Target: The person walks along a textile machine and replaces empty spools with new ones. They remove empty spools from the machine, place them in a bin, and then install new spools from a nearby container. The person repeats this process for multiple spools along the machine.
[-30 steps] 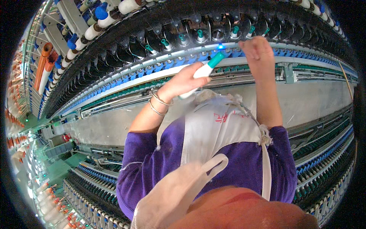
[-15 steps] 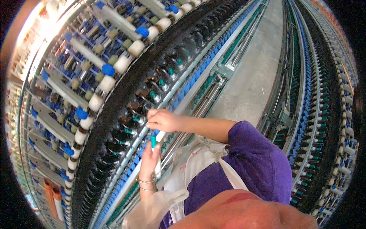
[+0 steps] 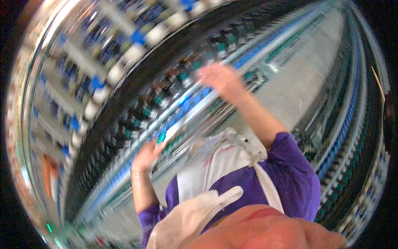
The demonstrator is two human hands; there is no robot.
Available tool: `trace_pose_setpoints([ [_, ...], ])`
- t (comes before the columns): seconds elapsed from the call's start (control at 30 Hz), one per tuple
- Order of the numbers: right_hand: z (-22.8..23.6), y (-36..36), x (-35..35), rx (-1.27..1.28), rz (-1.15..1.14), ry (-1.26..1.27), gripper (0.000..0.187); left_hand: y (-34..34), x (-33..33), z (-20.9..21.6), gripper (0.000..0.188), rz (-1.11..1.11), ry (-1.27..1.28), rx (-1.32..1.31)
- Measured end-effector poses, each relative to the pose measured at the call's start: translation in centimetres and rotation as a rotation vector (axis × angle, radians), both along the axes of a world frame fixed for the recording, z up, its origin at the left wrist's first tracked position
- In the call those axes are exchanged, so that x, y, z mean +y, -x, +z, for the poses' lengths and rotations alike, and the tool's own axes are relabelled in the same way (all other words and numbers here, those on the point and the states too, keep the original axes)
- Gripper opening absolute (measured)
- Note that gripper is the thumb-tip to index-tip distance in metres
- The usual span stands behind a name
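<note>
Okay, your left hand (image 3: pixel 146 155) is closed round the tube (image 3: pixel 161 137), green end poking past your fingers, beside the machine's rails (image 3: pixel 195 108). Your right hand (image 3: pixel 224 81) is up near the spindles (image 3: pixel 183 77), blurred; can't tell if its fingers pinch anything. Blue light (image 3: pixel 181 100) glows between both hands.

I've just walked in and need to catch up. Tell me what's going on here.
Someone in a purple top stands at a spinning frame. The left hand has a green-tipped bobbin in its grip. The right hand is raised apart from it, beside a row of green-topped tubes; blur hides whether it holds anything.
</note>
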State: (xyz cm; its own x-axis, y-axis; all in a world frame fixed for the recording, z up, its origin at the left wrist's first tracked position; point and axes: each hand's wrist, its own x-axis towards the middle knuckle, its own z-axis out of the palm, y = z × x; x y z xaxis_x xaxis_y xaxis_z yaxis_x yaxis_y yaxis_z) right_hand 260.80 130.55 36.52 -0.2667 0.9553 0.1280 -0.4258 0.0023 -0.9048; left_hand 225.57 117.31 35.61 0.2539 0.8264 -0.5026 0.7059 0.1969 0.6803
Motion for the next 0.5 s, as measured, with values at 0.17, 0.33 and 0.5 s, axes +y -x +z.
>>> trace_pose_setpoints([
  [0.17, -0.7, 0.4, -0.2, -0.449, 0.151, -0.523, 0.034, 1.3, -0.4, 0.6, 0.052, -0.062, -0.049, 0.097],
  [0.33, -0.5, 2.1, 0.8, -0.599, -0.11, -0.32, 0.029, 2.5, -1.8, 1.4, 0.044, 0.044, -0.018, -0.058],
  [0.5, 1.3, 0.5, 3.8, 0.643, 0.372, 0.211, 0.033, 6.6, -5.7, -1.8, 0.046, 0.405, 0.188, -0.45],
])
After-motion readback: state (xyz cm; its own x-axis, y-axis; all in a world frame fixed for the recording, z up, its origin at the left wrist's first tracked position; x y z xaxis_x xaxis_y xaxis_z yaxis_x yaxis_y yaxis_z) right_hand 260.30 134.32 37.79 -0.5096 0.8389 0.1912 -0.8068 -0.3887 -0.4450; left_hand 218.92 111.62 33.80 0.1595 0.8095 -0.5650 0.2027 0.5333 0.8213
